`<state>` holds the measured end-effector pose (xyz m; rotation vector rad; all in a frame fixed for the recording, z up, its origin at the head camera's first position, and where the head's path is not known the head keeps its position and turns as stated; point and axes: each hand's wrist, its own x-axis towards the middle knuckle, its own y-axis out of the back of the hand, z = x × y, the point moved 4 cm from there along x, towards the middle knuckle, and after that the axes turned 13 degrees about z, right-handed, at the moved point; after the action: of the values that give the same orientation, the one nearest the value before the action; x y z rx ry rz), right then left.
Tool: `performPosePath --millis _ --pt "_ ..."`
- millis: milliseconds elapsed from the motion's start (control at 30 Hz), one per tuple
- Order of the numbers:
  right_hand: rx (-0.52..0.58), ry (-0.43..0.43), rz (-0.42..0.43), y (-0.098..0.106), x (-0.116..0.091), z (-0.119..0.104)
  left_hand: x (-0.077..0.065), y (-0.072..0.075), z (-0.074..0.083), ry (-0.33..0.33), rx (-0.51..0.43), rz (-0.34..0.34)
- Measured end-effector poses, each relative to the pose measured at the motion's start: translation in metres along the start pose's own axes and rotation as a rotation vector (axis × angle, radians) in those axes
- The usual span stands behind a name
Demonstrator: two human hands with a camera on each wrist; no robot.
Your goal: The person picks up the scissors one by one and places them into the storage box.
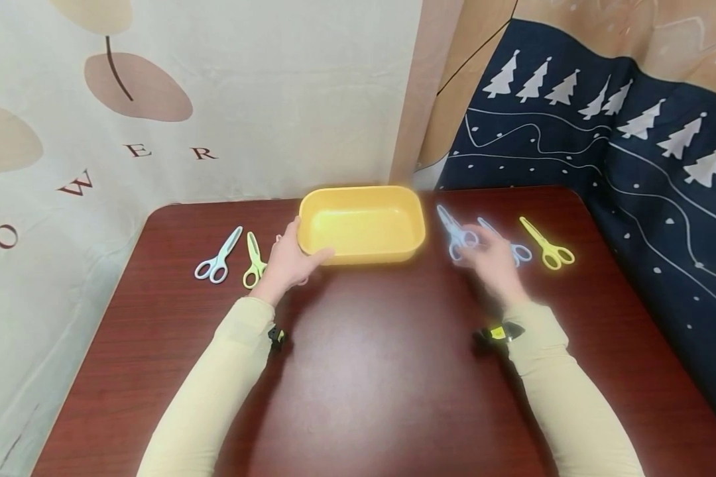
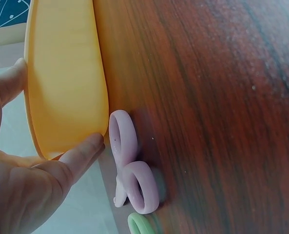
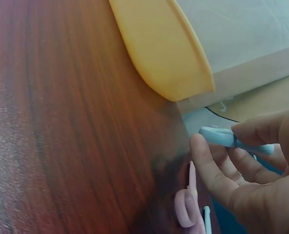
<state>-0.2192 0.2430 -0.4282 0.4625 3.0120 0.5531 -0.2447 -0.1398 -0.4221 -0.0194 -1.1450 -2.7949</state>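
At the table's back edge stands a yellow plastic bin (image 1: 364,257), with no contents visible inside. My left hand (image 1: 289,258) grips its left end, thumb along the front wall. Pink scissors (image 2: 139,187) lie under that hand, mostly hidden in the head view. My right hand (image 1: 486,255) pinches light blue scissors (image 3: 220,137) between thumb and fingers, right of the bin. Below it in the right wrist view are pink scissors (image 3: 185,208). Beside the right hand, bluish scissors (image 1: 520,254) are partly covered by it.
Blue scissors (image 1: 217,262) and green scissors (image 1: 253,262) lie left of the left hand. Yellow-green scissors (image 1: 551,252) are at the far right. The dark red-brown table (image 1: 358,371) meets a pale printed cloth (image 1: 274,99) behind and a navy tree-print cloth (image 1: 531,146) at right.
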Motion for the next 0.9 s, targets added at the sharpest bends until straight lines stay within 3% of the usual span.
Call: performPosePath --millis 667,900 --pt "-0.025 -0.054 -0.041 0.012 0.002 -0.025 0.002 0.0 0.001 -0.013 0.008 0.012" --pt "-0.039 -0.028 -0.061 0.009 0.001 -0.034 0.001 0.0 0.002 -0.014 0.008 0.012"
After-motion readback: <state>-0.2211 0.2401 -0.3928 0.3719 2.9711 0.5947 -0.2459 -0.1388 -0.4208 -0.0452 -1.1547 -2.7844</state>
